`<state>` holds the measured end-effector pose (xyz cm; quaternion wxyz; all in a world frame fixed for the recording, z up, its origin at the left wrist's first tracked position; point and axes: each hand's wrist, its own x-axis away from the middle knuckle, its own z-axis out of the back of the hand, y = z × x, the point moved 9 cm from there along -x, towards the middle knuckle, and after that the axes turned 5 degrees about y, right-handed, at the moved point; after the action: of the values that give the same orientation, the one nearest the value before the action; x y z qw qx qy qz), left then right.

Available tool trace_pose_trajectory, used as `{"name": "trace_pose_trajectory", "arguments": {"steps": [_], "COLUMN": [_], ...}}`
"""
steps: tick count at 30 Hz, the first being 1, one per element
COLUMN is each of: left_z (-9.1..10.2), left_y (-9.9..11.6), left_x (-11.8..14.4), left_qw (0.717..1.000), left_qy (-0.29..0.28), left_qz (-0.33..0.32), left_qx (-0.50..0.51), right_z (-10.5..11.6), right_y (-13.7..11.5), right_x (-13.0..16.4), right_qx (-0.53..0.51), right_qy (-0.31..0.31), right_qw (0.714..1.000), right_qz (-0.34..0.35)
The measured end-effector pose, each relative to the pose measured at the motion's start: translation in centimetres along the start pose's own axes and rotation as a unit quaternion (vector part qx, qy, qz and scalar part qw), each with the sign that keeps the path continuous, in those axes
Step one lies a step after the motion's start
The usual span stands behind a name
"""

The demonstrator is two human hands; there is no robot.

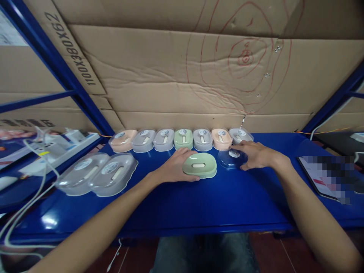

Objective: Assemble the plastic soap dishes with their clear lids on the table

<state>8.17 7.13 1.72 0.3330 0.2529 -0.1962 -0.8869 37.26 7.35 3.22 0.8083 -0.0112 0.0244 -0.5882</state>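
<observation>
A light green oval soap dish (209, 160) without a lid sits on the blue table, a small white bar-shaped piece (198, 165) in its middle. My left hand (176, 166) grips the dish's left end, thumb at the near side and fingers round the far side. Just right of the dish is a clear lid (227, 160) with a round sticker (234, 153), low over the table or lying on it. My right hand (254, 154) holds this lid by its right edge, fingers bent round it.
Several lidded dishes in grey, peach and green (183, 141) line the table's back edge by the cardboard wall (148, 94). Two grey lidded dishes (113, 176) stand at left, near white cables (42, 182) and a power strip (76, 146). A tablet-like device (315, 176) lies at right.
</observation>
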Motion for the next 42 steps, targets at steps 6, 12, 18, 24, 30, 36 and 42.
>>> {"name": "trace_pose_trajectory", "arguments": {"steps": [6,12,18,24,30,36,42], "left_z": [-0.2,-0.7,-0.7,-0.7,-0.8,-0.7,-0.7], "left_y": [0.4,0.7,1.3,1.1,1.1,0.7,0.2], "left_x": [0.0,0.0,0.2,0.0,-0.2,0.0,0.0], "left_qw": [1.000,0.999,0.998,0.998,0.998,0.999,0.999], "left_qy": [0.011,-0.011,-0.016,-0.011,-0.009,-0.002,0.015], "left_qz": [-0.014,-0.039,-0.055,-0.050,-0.063,-0.050,-0.047], "left_qx": [-0.020,-0.031,-0.037,-0.031,-0.026,-0.018,-0.011], "right_z": [4.9,0.9,-2.1,-2.2,-2.4,-1.8,-1.2], "right_y": [-6.0,-13.5,-14.9,-15.0,-15.1,-15.3,-16.1], "right_x": [0.5,0.2,-0.2,-0.4,-0.2,0.0,0.5], "right_qx": [-0.143,-0.251,-0.243,-0.213,-0.175,-0.185,-0.162], "right_qy": [0.202,0.220,0.197,0.206,0.231,0.238,0.236], "right_qw": [0.966,0.921,0.923,0.924,0.923,0.918,0.916], "right_qz": [0.077,0.201,0.224,0.240,0.253,0.259,0.279]}}
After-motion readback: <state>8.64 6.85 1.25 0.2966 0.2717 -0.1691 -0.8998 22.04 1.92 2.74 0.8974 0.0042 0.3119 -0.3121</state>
